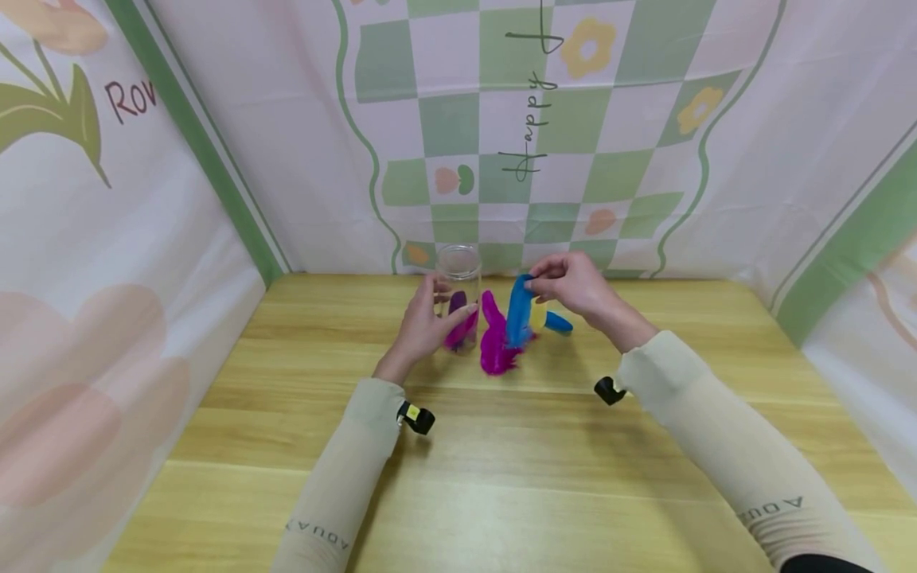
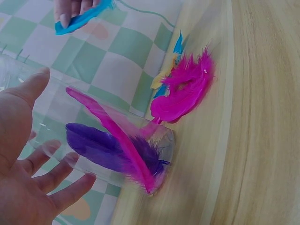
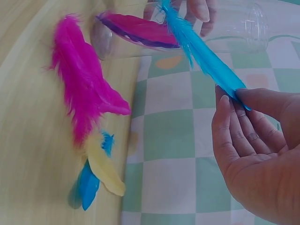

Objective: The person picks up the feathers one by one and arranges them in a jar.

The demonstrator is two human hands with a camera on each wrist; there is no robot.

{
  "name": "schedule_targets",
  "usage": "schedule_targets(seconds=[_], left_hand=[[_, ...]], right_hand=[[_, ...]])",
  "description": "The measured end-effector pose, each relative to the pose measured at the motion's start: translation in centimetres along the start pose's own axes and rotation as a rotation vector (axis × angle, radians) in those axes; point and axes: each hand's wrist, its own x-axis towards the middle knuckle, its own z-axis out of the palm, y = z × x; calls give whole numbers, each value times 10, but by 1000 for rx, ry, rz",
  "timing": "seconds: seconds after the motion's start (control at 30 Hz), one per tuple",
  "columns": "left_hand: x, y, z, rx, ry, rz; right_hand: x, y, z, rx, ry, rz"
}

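A clear glass jar (image 1: 460,261) stands upright near the back of the table. My left hand (image 1: 419,325) holds it from the left, thumb on one side and fingers on the other. Inside the jar lean a purple feather (image 2: 93,144) and a magenta feather (image 2: 112,129). To the right of the jar, my right hand (image 1: 576,285) pinches one end of a long blue feather (image 3: 206,56) between thumb and fingers. The feather's fluffy end hangs down. On the tabletop lie magenta feathers (image 3: 79,79), a yellow feather (image 3: 105,168) and a blue feather (image 3: 88,185).
The wooden table (image 1: 458,477) reaches back to a hanging cloth (image 1: 501,127) with a green checked print. More printed cloth (image 1: 107,278) hangs at the left side. Both wrists carry small black cameras.
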Motion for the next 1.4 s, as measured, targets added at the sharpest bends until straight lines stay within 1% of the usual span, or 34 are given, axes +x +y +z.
schedule_targets(seconds=[0.47,0.73,1.03,1.2,1.4], left_hand=[[0,1,-1,-4,-5,4],[1,0,-1,-9,-4,12],[0,-2,0,-10,-6,4],[0,-2,0,-12,-6,1],[0,-1,0,-10,-5,5]], right_hand=[[4,-5,-4,-39,21,-8],[5,-10,-4,13,43,-27],[5,-15,-5,30,45,-32],[5,-21,-7,58,48,-27],[4,-28,-10,101,61,-44]])
